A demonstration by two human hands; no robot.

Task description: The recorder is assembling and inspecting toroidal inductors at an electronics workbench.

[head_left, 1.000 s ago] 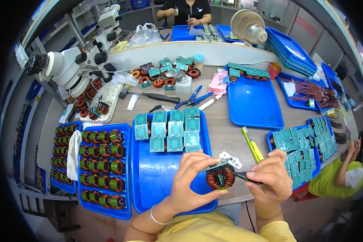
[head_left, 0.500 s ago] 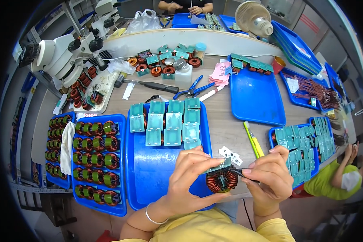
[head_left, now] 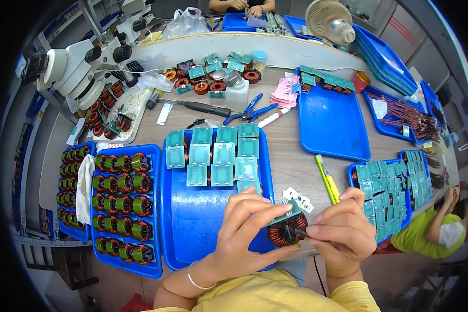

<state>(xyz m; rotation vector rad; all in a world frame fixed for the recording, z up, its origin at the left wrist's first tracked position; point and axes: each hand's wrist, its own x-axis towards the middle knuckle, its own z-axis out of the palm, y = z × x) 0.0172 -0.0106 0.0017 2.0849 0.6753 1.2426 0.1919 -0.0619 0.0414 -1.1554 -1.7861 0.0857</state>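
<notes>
Between the thumb and fingers of my left hand (head_left: 239, 231) is a copper-wound toroidal coil (head_left: 280, 235) with a green circuit board (head_left: 287, 212) along its upper side. My right hand (head_left: 343, 229) pinches a slim black tool (head_left: 298, 231) whose exact kind I cannot make out. Its front end reaches the coil's face, close to the centre. Beside my left hand lies a blue tray (head_left: 190, 223) with rows of green-board coils (head_left: 224, 153) at its far end. A white paper label (head_left: 298, 197) with dark marks rests just beyond the coil.
Trays of green-and-copper coils (head_left: 124, 205) stand at left, below a microscope (head_left: 73, 78). A hammer (head_left: 192, 105), blue pliers (head_left: 250, 112) and a yellow-green marker pen (head_left: 327, 179) lie ahead. Another blue tray (head_left: 334, 125) sits farther right. People work across the partition (head_left: 203, 49) and at right.
The black tool has moved from the board's edge down to the coil's face. My right hand has turned slightly, and the board is tilted more upward.
</notes>
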